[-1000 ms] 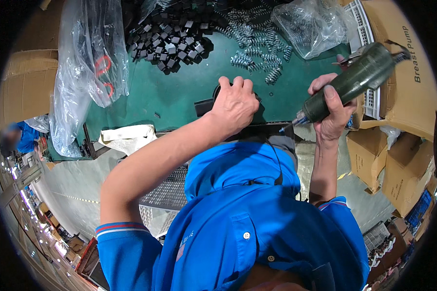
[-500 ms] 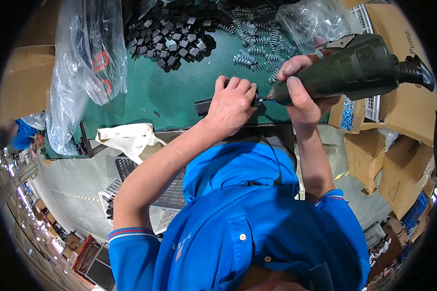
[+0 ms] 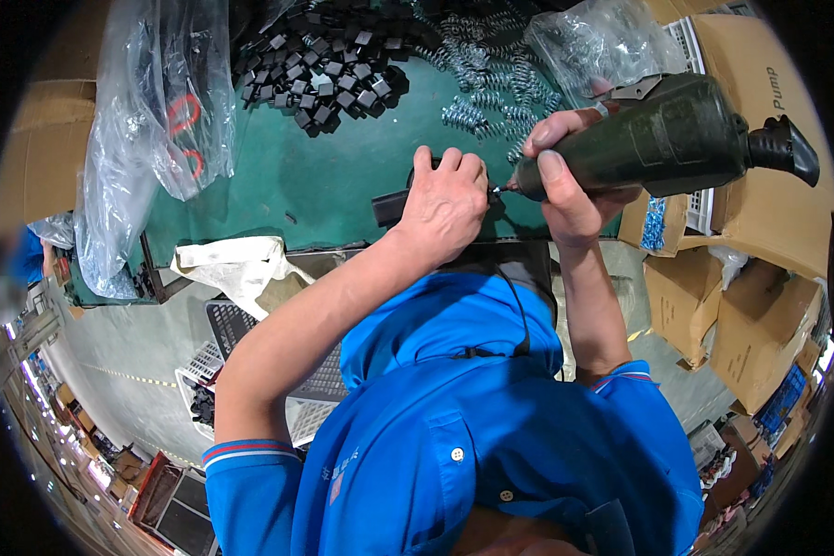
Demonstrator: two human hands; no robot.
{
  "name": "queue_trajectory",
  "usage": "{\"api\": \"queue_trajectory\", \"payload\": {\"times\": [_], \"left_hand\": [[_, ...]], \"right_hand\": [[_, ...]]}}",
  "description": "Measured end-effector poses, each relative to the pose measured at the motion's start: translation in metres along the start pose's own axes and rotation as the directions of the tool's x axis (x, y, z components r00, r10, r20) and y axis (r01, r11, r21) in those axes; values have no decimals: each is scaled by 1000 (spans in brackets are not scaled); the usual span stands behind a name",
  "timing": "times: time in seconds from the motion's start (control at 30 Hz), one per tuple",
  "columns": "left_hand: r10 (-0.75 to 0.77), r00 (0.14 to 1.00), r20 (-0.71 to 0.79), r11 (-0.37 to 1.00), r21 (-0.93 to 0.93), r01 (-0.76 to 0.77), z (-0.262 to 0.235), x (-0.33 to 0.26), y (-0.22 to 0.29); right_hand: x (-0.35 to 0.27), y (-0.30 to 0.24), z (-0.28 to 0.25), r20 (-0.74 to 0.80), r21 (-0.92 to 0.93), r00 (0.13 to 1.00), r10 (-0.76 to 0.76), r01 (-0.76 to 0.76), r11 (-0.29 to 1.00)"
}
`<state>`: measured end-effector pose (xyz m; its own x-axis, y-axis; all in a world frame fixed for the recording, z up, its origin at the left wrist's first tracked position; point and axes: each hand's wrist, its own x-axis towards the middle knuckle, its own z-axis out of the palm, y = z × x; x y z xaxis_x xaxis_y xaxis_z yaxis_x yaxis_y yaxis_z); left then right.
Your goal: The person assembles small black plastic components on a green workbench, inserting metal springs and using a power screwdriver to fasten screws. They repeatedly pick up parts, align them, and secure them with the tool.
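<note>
Working rightward, we first meet clear plastic sheeting point(image 3: 111, 190), well left of the fingers point(image 3: 450, 161) of the left hand point(image 3: 441, 202). Left of those fingers and beyond them, a heap of black blocks point(image 3: 320, 74) lies on the green tabletop point(image 3: 287, 171).

Just left of the left hand we see the squared end of a black part point(image 3: 391, 208). That end runs roughly sideways; much of the rest is under the palm, so we cannot make out its full shape. The left fingers are bent over it, close together and seemingly clamped on it. Metal springs point(image 3: 491, 74) lie beyond them, a little rightward.

Just right of the left fingers we find a silvery bit point(image 3: 501, 188), pointing left towards the covered part; whether the two touch, we cannot tell. The dark green power screwdriver point(image 3: 653, 139) behind it slants rightward and slightly farther out. The right hand point(image 3: 576, 206) has its fingers clamped around the tool's front, so the left hand is nearer the part.
</note>
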<state>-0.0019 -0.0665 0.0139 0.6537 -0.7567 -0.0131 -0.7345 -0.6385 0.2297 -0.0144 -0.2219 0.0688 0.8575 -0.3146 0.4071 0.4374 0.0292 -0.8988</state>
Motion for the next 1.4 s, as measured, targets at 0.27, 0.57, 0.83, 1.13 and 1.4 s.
{"api": "queue_trajectory", "payload": {"times": [0.27, 0.57, 0.83, 1.13, 1.4], "left_hand": [[-7, 1000, 31, 1000, 5, 6, -3, 1, 1], [-8, 998, -61, 999, -39, 6, 4, 1, 1], [5, 998, -56, 998, -56, -8, 4, -2, -1], [-13, 1000, -12, 997, -70, 12, -2, -3, -3], [-17, 973, -229, 982, -188, -27, -58, -49, 12]], "right_hand": [[0, 6, 1, 32, -38, 999, -38, 39, 998], [-12, 13, 4, 148, -50, 989, 12, -5, 999], [-18, 22, 0, 275, -28, 961, 17, -9, 1000], [34, -37, -22, 236, 523, 971, -40, -92, 848], [-27, 3, -103, -158, -595, 903, 401, -411, 691]]}}
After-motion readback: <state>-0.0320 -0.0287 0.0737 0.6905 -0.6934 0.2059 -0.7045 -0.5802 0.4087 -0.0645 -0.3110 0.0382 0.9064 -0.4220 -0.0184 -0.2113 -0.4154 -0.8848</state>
